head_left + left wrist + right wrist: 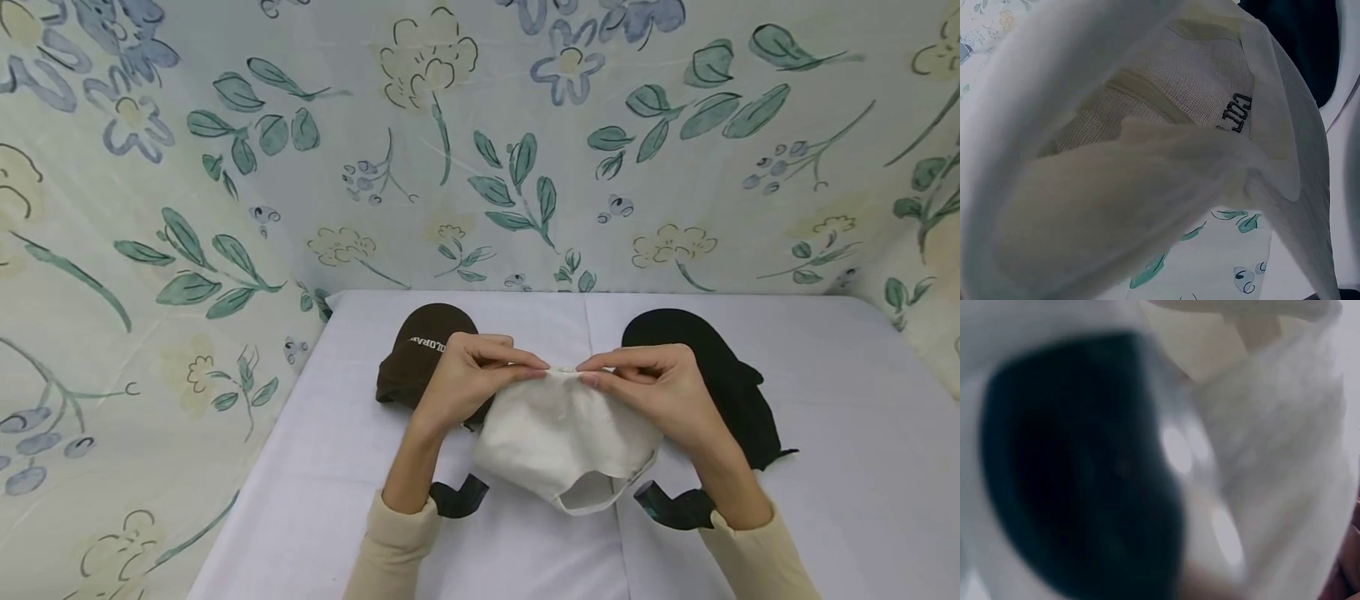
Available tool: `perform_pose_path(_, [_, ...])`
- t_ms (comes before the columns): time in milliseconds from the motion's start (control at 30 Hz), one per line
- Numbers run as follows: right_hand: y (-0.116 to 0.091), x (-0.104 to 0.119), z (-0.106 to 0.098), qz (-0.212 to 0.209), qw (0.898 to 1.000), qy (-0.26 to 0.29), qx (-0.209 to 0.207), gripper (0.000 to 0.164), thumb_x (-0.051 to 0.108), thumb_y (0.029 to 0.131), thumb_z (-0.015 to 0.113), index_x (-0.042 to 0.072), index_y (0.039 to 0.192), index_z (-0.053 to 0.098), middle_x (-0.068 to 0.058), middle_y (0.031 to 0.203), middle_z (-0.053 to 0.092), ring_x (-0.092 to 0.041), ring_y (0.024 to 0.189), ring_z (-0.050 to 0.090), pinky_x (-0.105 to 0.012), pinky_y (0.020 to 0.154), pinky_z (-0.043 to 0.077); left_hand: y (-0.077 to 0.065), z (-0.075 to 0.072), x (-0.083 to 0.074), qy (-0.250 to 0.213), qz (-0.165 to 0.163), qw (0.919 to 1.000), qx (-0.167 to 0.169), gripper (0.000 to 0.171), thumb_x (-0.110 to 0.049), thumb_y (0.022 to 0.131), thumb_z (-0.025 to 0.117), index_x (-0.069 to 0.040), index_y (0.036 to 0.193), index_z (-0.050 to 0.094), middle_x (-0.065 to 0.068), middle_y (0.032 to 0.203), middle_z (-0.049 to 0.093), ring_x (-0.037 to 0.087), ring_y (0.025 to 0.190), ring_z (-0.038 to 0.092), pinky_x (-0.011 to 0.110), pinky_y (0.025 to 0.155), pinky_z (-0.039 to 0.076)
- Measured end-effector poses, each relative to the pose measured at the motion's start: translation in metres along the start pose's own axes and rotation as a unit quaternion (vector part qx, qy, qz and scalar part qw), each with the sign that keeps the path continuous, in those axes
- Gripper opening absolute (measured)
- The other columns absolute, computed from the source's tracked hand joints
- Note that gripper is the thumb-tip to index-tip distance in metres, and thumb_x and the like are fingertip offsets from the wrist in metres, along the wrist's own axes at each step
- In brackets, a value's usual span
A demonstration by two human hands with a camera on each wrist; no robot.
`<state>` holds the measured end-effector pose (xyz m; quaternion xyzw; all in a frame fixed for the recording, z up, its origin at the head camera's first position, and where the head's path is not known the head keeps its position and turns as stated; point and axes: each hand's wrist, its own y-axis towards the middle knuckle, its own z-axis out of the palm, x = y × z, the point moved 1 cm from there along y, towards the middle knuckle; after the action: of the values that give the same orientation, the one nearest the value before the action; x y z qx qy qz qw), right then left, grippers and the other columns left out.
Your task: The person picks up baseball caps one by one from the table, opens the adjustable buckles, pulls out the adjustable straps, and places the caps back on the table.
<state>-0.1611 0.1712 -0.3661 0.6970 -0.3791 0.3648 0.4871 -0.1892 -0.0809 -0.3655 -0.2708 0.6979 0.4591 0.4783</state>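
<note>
A white cap (pixel 562 433) hangs between my two hands above the table, its arched back opening facing down toward me. My left hand (pixel 468 375) pinches the fabric at its upper edge between thumb and fingers. Just to the right, my right hand (pixel 663 387) pinches that same edge. In the left wrist view the cap's inside shows a meshed lining (pixel 1147 81) with dark lettering (pixel 1237 112). Pale cap fabric (pixel 1279 444) fills the right side of the right wrist view, blurred.
A brown cap (pixel 423 337) with white lettering sits behind my left hand, partly hidden by it. Behind my right hand lies a black cap (pixel 675 329). All are over a table with a white cloth (pixel 847 400); a floral curtain (pixel 450 208) rises behind.
</note>
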Motion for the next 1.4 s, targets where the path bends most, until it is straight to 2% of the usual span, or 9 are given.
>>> perform_pose_path(233, [-0.006,0.018,0.006,-0.004,1.0,0.019,-0.004,0.018,-0.011,0.079,0.082,0.001,0.093,0.082,0.001,0.053,0.044,-0.019,0.05,0.03,-0.026,0.042,0.033,-0.005,-0.002,-0.012,-0.005,0.02,0.9998,0.005,0.008,0.006,0.086,0.079,0.006,0.094,0.081,0.01,0.058,0.048,0.011,0.055,0.035,0.02,0.052,0.031])
perform_pose_path(433, [-0.007,0.024,0.008,-0.044,0.998,0.045,-0.016,0.021,-0.017,0.077,0.08,-0.002,0.092,0.081,0.003,0.052,0.045,-0.016,0.048,0.026,-0.027,0.04,0.03,-0.006,-0.001,-0.018,0.007,0.048,0.9988,0.002,0.009,0.008,0.086,0.077,0.008,0.094,0.08,0.008,0.059,0.051,0.011,0.055,0.038,0.02,0.051,0.032])
perform_pose_path(567, [-0.007,0.027,0.01,-0.079,0.994,0.066,-0.026,0.023,-0.02,0.076,0.079,-0.003,0.091,0.081,0.003,0.055,0.053,-0.013,0.047,0.025,-0.028,0.04,0.03,-0.007,-0.001,-0.022,0.009,0.067,0.9977,0.002,0.009,0.009,0.086,0.077,0.009,0.094,0.08,0.007,0.059,0.05,0.01,0.054,0.036,0.021,0.05,0.031])
perform_pose_path(633, [-0.008,0.028,0.011,-0.08,0.994,0.065,-0.029,0.022,-0.02,0.077,0.079,-0.003,0.091,0.08,0.002,0.06,0.06,-0.013,0.046,0.025,-0.027,0.04,0.031,-0.007,-0.001,-0.024,0.011,0.074,0.9972,0.001,0.009,0.01,0.086,0.076,0.01,0.094,0.079,0.006,0.059,0.049,0.01,0.055,0.035,0.021,0.05,0.03])
perform_pose_path(767, [-0.009,0.029,0.012,-0.078,0.995,0.058,-0.037,0.022,-0.02,0.077,0.079,-0.003,0.091,0.081,0.001,0.065,0.066,-0.013,0.045,0.025,-0.027,0.039,0.029,-0.009,-0.001,-0.026,0.02,0.082,0.9964,-0.007,0.009,0.01,0.085,0.077,0.009,0.093,0.08,0.004,0.058,0.047,0.01,0.055,0.035,0.021,0.05,0.03])
perform_pose_path(933, [-0.008,0.027,0.014,-0.103,0.991,0.069,-0.046,0.025,-0.022,0.076,0.078,-0.004,0.092,0.08,0.003,0.055,0.051,-0.011,0.044,0.022,-0.026,0.037,0.022,-0.01,-0.002,-0.027,0.025,0.09,0.9955,-0.015,0.009,0.01,0.085,0.077,0.008,0.093,0.08,0.004,0.058,0.049,0.01,0.056,0.037,0.021,0.05,0.031])
perform_pose_path(1100, [-0.008,0.026,0.013,-0.105,0.992,0.049,-0.059,0.026,-0.022,0.075,0.079,-0.004,0.093,0.081,0.004,0.05,0.035,-0.011,0.044,0.021,-0.024,0.036,0.017,-0.009,0.0,-0.027,0.024,0.1,0.9944,-0.024,0.009,0.01,0.085,0.077,0.009,0.093,0.08,0.004,0.058,0.049,0.009,0.056,0.036,0.02,0.051,0.032])
perform_pose_path(1267, [-0.009,0.027,0.011,-0.103,0.992,0.027,-0.062,0.026,-0.02,0.076,0.079,-0.002,0.095,0.081,0.004,0.051,0.029,-0.01,0.044,0.022,-0.022,0.036,0.016,-0.009,0.001,-0.027,0.028,0.102,0.9933,-0.046,0.008,0.008,0.083,0.08,0.007,0.091,0.081,0.004,0.056,0.046,0.009,0.058,0.038,0.02,0.052,0.035])
perform_pose_path(1400, [-0.01,0.029,0.009,-0.1,0.993,-0.003,-0.059,0.028,-0.018,0.075,0.081,0.0,0.097,0.082,0.003,0.051,0.027,-0.01,0.045,0.022,-0.023,0.037,0.018,-0.01,-0.002,-0.027,0.028,0.108,0.9908,-0.076,0.006,0.008,0.083,0.08,0.006,0.089,0.081,0.004,0.057,0.05,0.012,0.059,0.041,0.022,0.054,0.035])
